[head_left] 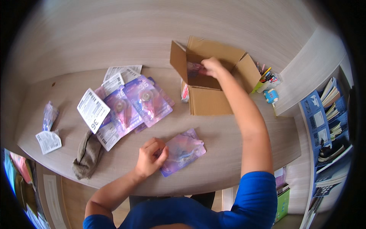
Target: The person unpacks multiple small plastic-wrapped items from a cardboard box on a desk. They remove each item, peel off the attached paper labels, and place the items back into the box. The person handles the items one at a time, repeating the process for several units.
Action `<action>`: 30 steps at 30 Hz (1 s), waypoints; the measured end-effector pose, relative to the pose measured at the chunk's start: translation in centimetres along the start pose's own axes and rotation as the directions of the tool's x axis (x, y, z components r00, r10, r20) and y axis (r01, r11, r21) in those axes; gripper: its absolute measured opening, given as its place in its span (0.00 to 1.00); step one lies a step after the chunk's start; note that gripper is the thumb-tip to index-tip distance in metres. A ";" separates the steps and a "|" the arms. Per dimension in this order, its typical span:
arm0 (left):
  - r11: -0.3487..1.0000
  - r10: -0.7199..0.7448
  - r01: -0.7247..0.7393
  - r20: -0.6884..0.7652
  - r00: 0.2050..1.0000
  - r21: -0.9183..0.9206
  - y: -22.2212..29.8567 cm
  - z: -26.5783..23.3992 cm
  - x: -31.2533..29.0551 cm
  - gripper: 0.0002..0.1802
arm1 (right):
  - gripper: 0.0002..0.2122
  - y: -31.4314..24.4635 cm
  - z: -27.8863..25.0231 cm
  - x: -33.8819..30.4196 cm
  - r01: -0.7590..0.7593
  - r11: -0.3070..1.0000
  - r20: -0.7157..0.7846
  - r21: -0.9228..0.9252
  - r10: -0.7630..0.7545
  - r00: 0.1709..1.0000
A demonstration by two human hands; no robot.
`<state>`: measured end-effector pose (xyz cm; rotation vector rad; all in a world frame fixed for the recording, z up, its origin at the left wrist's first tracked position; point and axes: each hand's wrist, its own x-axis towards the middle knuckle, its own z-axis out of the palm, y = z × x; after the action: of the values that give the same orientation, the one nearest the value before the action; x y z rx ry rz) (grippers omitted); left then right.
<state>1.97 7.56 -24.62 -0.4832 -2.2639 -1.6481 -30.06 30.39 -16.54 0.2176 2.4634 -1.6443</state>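
Loosely stacked glossy packs [133, 105] may slide if knocked. The left hand [151, 156], curled, lies at the edge of a crinkled plastic pack [186, 151] on the smooth table [221, 131]; grip cannot be determined. The right hand [212, 67], closure unclear, meets another pack [193, 68] inside the cardboard box [209, 86]; pressing its rectangular front flap [207, 102] could shift it.
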 end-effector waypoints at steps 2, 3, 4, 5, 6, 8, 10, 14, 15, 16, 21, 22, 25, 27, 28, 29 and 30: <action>0.999 -0.018 0.017 0.025 1.000 0.028 -0.4 0.0 -0.1 0.04 | 0.08 -0.5 -0.7 -2.9 0.216 0.973 -0.004 0.079 -0.216 0.976; 0.996 0.043 -0.045 0.024 0.999 0.073 -0.4 -0.2 0.0 0.03 | 0.08 -1.7 -0.7 -7.1 0.335 0.889 0.014 0.311 -0.357 0.934; 0.997 0.012 -0.013 0.018 1.000 0.076 -0.3 -0.2 -0.1 0.04 | 0.08 -3.1 -1.0 -11.4 0.348 0.870 0.104 0.349 -0.405 0.908; 0.994 0.030 -0.030 0.004 1.000 0.104 -0.6 -0.1 -0.3 0.04 | 0.09 -4.0 -1.1 -15.3 0.359 0.847 0.188 0.392 -0.456 0.870; 0.990 0.095 -0.091 -0.032 0.995 0.103 -0.5 -0.1 -0.1 0.06 | 0.09 -4.1 -1.3 -18.6 0.368 0.867 0.313 0.337 -0.471 0.825; 0.980 0.108 -0.117 0.060 0.992 0.163 -0.5 -0.1 -0.3 0.14 | 0.08 -2.3 -1.6 -24.2 0.453 0.869 0.467 0.198 -0.490 0.736; 0.934 0.197 -0.231 0.145 0.970 0.272 0.2 -0.1 -0.5 0.22 | 0.07 0.3 -1.2 -29.4 0.499 0.864 0.476 0.061 -0.465 0.747; 0.872 0.211 -0.305 0.270 0.940 0.383 1.6 0.4 -2.1 0.32 | 0.06 5.7 -0.3 -35.5 0.497 0.858 0.351 -0.128 -0.430 0.832; 0.875 0.172 -0.278 0.281 0.944 0.396 1.6 0.4 -2.6 0.34 | 0.06 7.2 -0.2 -36.2 0.458 0.883 0.315 -0.101 -0.409 0.857; 0.889 0.144 -0.255 0.295 0.945 0.381 1.7 0.5 -3.0 0.35 | 0.06 8.6 -0.3 -36.9 0.403 0.913 0.284 -0.059 -0.372 0.884; 0.846 0.168 -0.275 0.262 0.950 0.457 0.7 -0.3 -4.2 0.39 | 0.06 12.9 -0.4 -38.5 0.339 0.941 0.218 -0.005 -0.330 0.919; 0.855 0.159 -0.259 0.249 0.955 0.449 0.7 -0.6 -4.4 0.40 | 0.06 13.1 -0.3 -38.7 0.349 0.937 0.210 -0.005 -0.340 0.917; 0.891 0.094 -0.199 0.263 0.960 0.409 1.8 -1.1 -4.8 0.40 | 0.06 12.9 0.6 -39.3 0.354 0.935 0.258 0.030 -0.349 0.901; 0.884 0.090 -0.216 0.302 0.949 0.414 2.3 -1.5 -5.1 0.39 | 0.06 12.2 1.0 -39.6 0.308 0.950 0.276 0.040 -0.307 0.911; 0.868 0.126 -0.252 0.301 0.945 0.427 2.0 -1.3 -5.3 0.38 | 0.06 12.0 1.3 -39.6 0.308 0.950 0.282 0.046 -0.308 0.909; 0.851 0.162 -0.287 0.300 0.940 0.440 1.8 -1.1 -5.7 0.37 | 0.06 11.8 1.5 -39.6 0.306 0.951 0.288 0.052 -0.308 0.907; 0.847 0.133 -0.260 0.288 0.948 0.464 1.8 -0.7 -6.2 0.34 | 0.06 11.7 1.7 -39.7 0.309 0.950 0.291 0.047 -0.309 0.906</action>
<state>8.33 6.82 -25.50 -0.7881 -2.5865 -0.8866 11.30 32.28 -18.85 -0.4137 2.3538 -1.6456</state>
